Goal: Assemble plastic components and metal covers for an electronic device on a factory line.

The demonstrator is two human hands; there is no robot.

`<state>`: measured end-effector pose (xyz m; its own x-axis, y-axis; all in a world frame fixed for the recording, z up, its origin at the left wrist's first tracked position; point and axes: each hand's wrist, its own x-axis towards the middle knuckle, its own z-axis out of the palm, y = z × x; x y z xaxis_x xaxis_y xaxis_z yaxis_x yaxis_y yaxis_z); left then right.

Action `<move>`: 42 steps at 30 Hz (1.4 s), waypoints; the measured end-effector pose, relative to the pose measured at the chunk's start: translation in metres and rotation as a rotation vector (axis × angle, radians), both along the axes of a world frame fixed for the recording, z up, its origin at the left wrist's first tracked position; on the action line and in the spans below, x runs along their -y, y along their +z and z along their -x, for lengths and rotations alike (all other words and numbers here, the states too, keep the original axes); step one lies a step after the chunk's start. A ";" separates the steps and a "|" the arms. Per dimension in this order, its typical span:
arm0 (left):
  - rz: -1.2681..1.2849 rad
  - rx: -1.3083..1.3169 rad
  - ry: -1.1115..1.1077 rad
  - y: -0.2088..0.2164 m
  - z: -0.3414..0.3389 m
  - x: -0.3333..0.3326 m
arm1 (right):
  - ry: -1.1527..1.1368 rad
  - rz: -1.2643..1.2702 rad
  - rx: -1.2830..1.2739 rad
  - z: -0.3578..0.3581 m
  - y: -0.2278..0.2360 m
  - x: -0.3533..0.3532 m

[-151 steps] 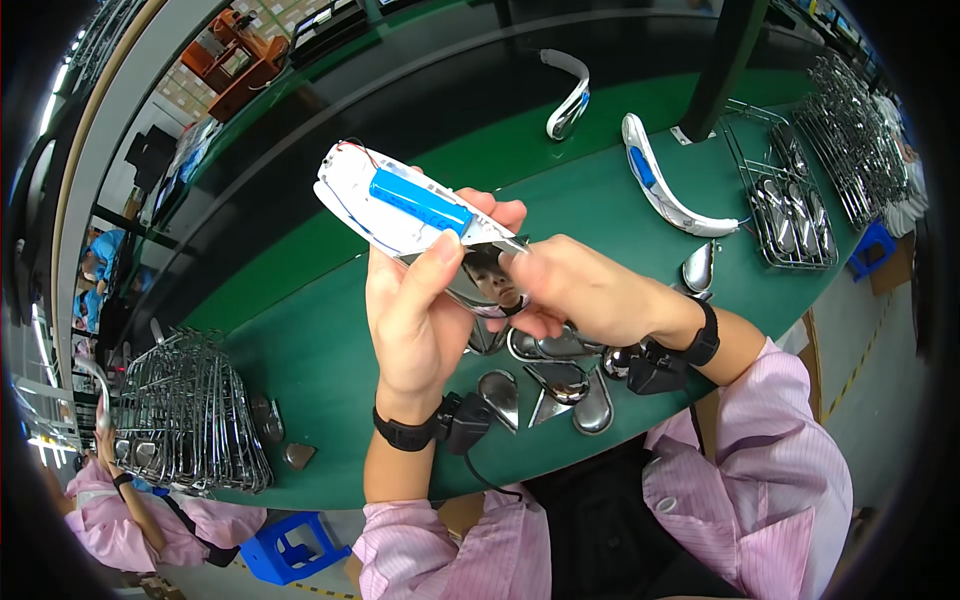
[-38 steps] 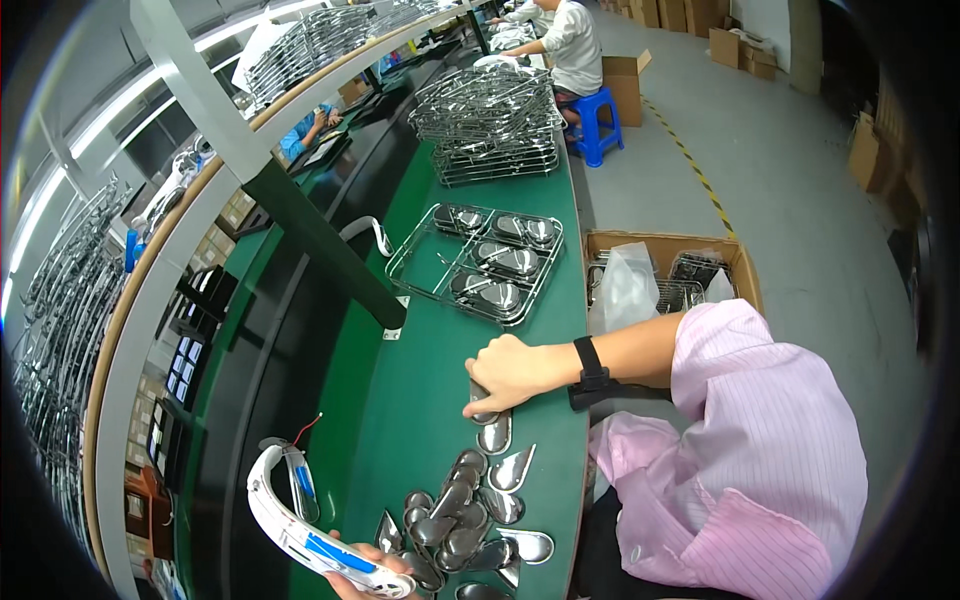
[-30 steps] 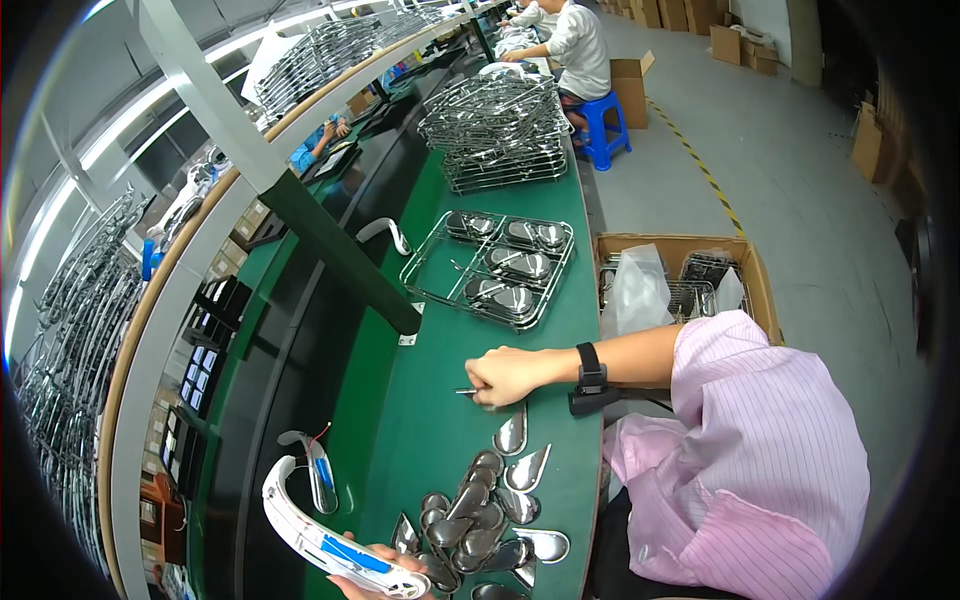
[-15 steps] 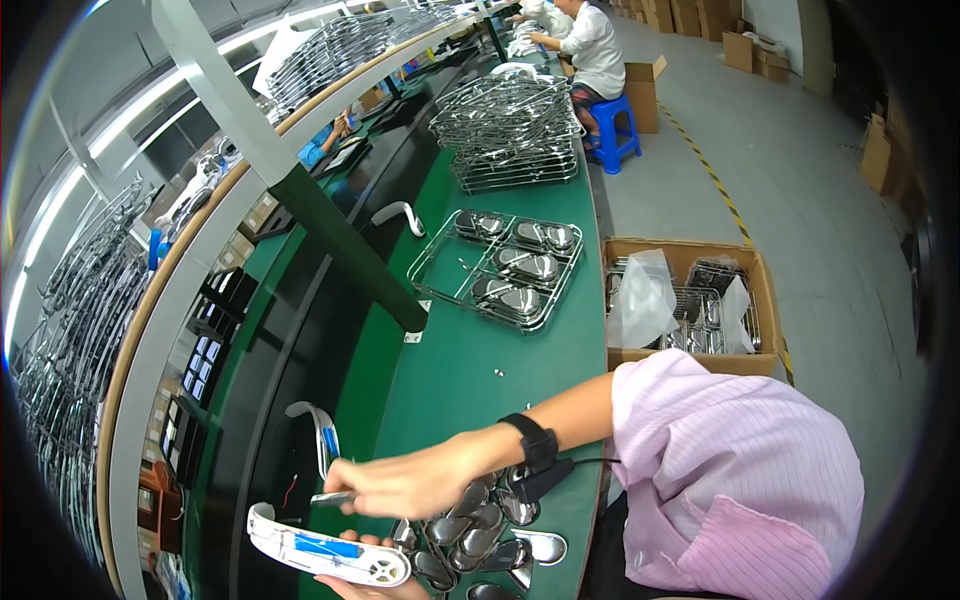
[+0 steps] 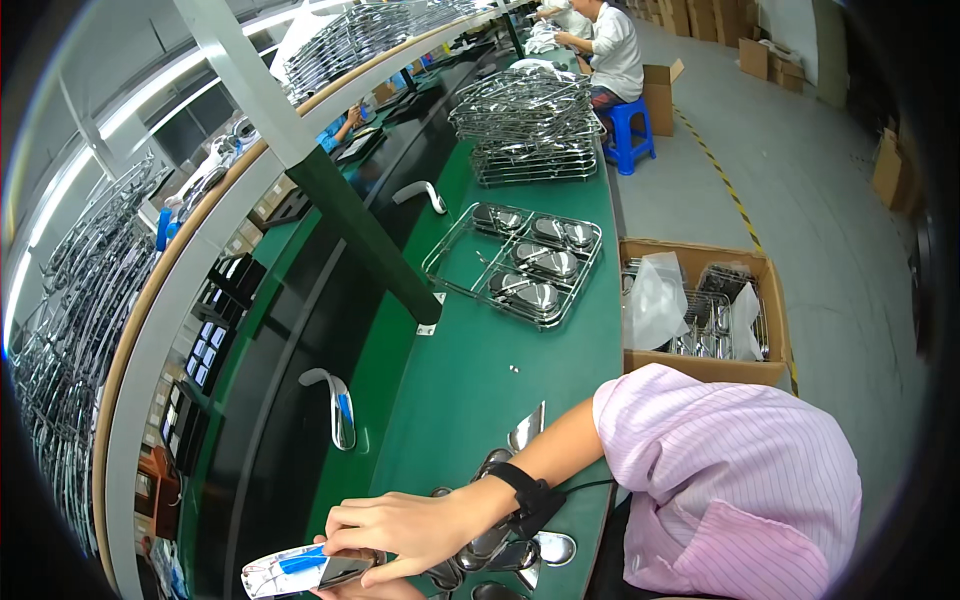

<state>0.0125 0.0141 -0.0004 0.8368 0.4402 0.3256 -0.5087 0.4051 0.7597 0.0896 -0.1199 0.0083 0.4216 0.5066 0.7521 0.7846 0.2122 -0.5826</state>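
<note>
At the lower left, a white curved housing [image 5: 262, 580] with a blue block [image 5: 303, 560] inside is held from below by my left hand [image 5: 378, 590], mostly hidden at the lower edge. My right hand [image 5: 415, 530], with a black wrist strap [image 5: 530, 492], is closed over a shiny metal cover [image 5: 350, 567] lying against the housing's right end. Whether the cover is seated cannot be told. Several loose chrome covers [image 5: 488, 542] lie on the bench beneath my right forearm. Another white housing [image 5: 341, 412] with a blue block rests farther up on the line's dark belt edge.
A wire rack [image 5: 562, 318] with shiny oval parts stands on the green bench [image 5: 470, 370]; stacked racks [image 5: 530, 130] are behind it. An open carton [image 5: 700, 370] sits to the right. A green-and-white post [image 5: 365, 235] rises on the left. A seated person [image 5: 615, 55] works at the far end.
My right hand has come down and brought the shiny cover onto the white housing. The held housing sits slightly lower and tilts differently. The whole view has shifted a little.
</note>
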 end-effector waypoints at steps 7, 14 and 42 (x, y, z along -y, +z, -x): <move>0.019 -0.019 0.042 0.011 0.003 0.009 | 0.023 0.000 -0.098 0.004 -0.005 -0.006; -0.174 -0.019 0.173 0.012 0.007 0.009 | -0.018 -0.016 -0.058 0.005 -0.012 -0.013; -0.035 0.118 -0.136 -0.001 0.005 0.003 | 0.344 0.386 -0.349 -0.008 0.004 0.005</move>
<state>0.0071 0.0110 -0.0017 0.8430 0.3126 0.4378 -0.5374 0.4503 0.7131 0.0976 -0.1246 0.0125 0.3742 0.8646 0.3353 0.4585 0.1418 -0.8773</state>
